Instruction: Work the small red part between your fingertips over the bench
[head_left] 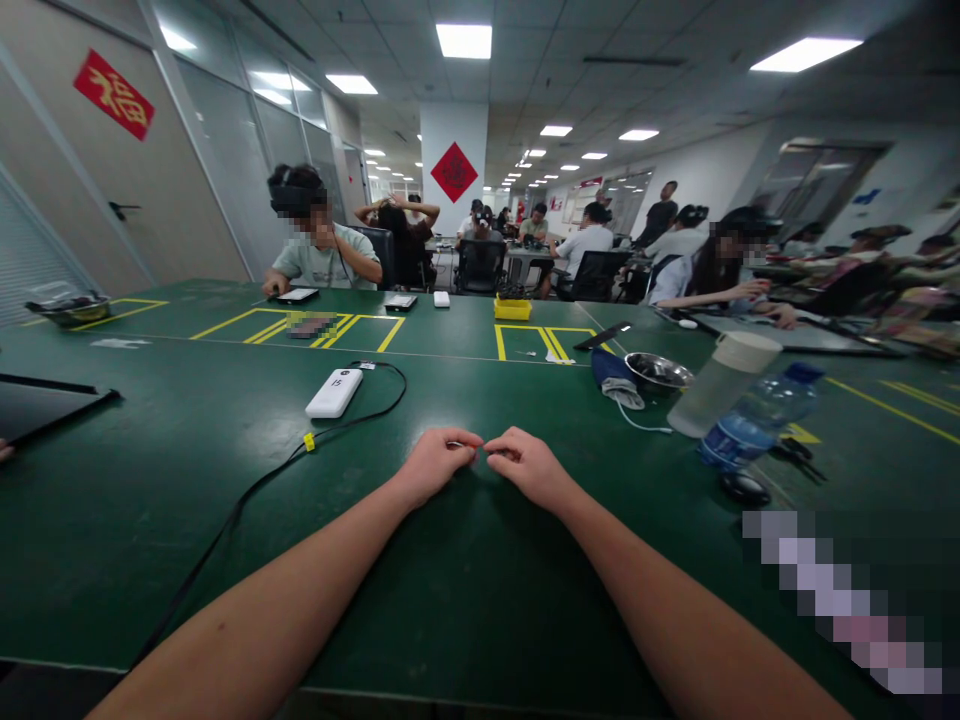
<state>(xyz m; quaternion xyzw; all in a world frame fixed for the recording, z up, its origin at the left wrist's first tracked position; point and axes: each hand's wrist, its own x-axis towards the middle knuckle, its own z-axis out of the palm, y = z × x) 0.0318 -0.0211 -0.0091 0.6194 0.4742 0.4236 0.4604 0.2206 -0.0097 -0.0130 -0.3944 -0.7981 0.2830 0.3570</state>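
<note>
My left hand [441,465] and my right hand [531,466] meet almost fingertip to fingertip above the green table [465,620]. The left thumb and index finger are pinched together, with a tiny reddish-orange bit [474,447] showing between them, too small to name. On the right, the fingers are curled into a pinch as well; whatever they may hold is hidden. To the left of the hands lies a white power bank [334,394] marked "15". A black cable [259,490] with a yellow tag runs from it toward the table's near edge.
To the right stand a frosted bottle [724,385], a water bottle [761,415], a metal bowl [658,371], a dark cloth pouch [616,378] and a black mouse [745,488]. A yellow box [513,307] sits beyond. Several people work around; a dark panel [45,405] juts in at left.
</note>
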